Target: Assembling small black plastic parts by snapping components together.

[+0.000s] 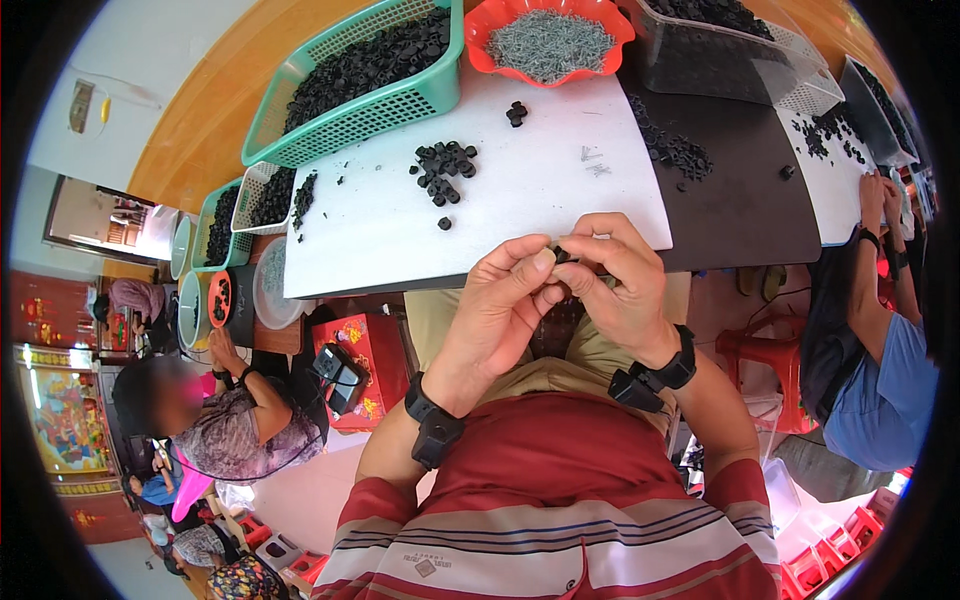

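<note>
My left hand (500,295) and my right hand (622,285) meet just past the near edge of the white work surface (370,220). Between the fingertips of both hands is a small black part (561,255), mostly hidden by the thumbs and forefingers. A loose cluster of short black cylindrical parts (437,168) lies on the white surface beyond my left hand, with one single black part (445,223) nearer to me. Several small metal screws (595,160) are scattered beyond my right hand.
At the back stand a green basket (400,122) full of black parts and a red scalloped bowl (622,30) of screws. A clear bin (700,65) is at back right. More black pieces (675,150) lie on a dark board. People work on both sides.
</note>
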### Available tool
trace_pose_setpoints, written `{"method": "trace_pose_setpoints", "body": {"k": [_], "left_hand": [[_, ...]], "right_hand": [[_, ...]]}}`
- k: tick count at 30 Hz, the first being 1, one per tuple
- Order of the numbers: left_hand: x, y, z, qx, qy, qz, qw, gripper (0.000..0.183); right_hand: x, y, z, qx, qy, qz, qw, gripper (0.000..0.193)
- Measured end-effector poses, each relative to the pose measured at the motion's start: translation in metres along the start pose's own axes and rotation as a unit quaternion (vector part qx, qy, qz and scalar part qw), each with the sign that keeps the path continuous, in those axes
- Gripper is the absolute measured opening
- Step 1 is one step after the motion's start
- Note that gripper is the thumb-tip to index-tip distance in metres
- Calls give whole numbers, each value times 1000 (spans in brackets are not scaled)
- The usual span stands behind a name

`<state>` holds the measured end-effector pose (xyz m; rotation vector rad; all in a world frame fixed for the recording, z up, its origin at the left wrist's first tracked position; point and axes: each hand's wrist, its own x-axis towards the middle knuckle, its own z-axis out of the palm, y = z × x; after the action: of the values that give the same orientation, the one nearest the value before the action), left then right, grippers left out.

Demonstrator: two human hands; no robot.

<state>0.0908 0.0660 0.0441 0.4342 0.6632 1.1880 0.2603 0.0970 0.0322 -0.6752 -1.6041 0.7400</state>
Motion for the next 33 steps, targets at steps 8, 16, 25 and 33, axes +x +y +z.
{"method": "trace_pose_setpoints", "body": {"k": [8,16,25,33], "left_hand": [[0,-1,8,-26,17,0,1000,17],[0,1,8,-19,37,2,999,17],[-3,7,14,41,23,35,998,21],[-1,36,-6,423,173,269,848,15]], "right_hand": [[2,2,1,-102,-4,-65,993,25],[8,3,-2,-91,-28,-83,992,27],[10,3,-4,-66,-27,-61,996,24],[13,4,-8,-17,-14,-13,1000,21]]}}
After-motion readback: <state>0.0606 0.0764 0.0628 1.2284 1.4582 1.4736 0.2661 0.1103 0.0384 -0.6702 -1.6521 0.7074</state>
